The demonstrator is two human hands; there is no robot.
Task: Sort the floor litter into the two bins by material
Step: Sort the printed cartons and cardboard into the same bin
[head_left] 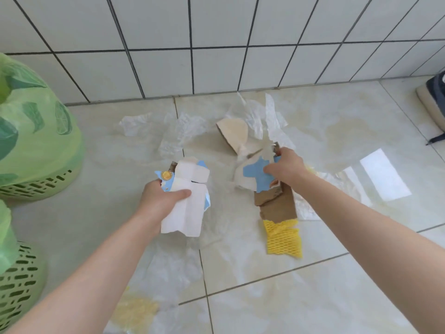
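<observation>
White-and-blue torn card scraps [185,201] fill left hand [156,201].

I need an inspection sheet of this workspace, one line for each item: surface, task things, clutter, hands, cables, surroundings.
Surface: glossy pale tiled floor, with window glare at right.
Job's things: two green bins at left, lined with green bags; torn white and blue paper; torn cardboard scraps; yellow foam net; clear plastic film near the wall.
Clutter: a second yellow net under film, blurred.
Hands: left hand grips the paper; right hand grips paper and cardboard scraps.
Cables: nothing seen.
Surroundings: white tiled wall; dark object at right edge, unclear.
</observation>
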